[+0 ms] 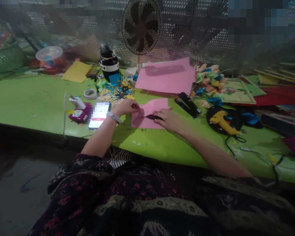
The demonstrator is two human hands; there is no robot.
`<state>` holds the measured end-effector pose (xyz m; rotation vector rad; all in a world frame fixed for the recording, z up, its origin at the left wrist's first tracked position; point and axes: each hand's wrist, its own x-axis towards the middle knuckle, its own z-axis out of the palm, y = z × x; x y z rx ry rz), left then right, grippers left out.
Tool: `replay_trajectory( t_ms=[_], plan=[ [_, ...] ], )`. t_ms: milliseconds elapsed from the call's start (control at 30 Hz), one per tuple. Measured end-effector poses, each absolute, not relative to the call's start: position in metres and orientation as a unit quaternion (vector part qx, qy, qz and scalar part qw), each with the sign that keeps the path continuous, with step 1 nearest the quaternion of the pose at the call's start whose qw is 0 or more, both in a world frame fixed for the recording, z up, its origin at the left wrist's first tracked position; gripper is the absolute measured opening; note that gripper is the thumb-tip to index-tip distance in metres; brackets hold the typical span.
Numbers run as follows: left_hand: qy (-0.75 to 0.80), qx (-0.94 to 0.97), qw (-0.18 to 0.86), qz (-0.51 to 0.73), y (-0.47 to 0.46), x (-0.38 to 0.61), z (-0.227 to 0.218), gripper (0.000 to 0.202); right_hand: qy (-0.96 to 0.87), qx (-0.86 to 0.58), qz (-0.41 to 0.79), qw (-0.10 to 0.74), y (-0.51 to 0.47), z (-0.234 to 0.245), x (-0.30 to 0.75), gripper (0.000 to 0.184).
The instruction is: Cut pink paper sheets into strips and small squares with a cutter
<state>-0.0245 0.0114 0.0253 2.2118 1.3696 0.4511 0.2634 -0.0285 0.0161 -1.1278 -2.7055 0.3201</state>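
A small pink paper sheet (149, 111) lies on the green table (34, 101) in front of me. My left hand (127, 106) rests on the sheet's left edge with its fingers curled, pressing the paper down. My right hand (168, 119) lies on the sheet's lower right part and grips a dark slim tool (152, 116), its tip pointing left across the paper. I cannot make out whether the tool is a pen or a cutter.
A lit phone (99, 114) lies left of my left wrist beside a purple gadget (80, 114). A black stapler (188, 104), yellow glue gun (222, 123), larger pink sheets (166, 77), tape roll (90, 94), paper scraps with scissors (118, 91), bottle (109, 62), fan (141, 26) surround.
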Motion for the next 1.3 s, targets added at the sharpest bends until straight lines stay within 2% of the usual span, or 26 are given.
replay_trajectory(
  t_ms=[1000, 1300],
  plan=[
    [0.516, 0.802, 0.243, 0.179, 0.012, -0.020, 0.021, 0.027, -0.915, -0.358, 0.142, 0.118, -0.030, 0.014, 0.227, 0.031],
    [0.519, 0.832, 0.158, 0.117, 0.005, -0.011, 0.027, 0.030, -0.933, -0.288, 0.186, 0.108, -0.063, 0.024, 0.235, 0.030]
  ],
)
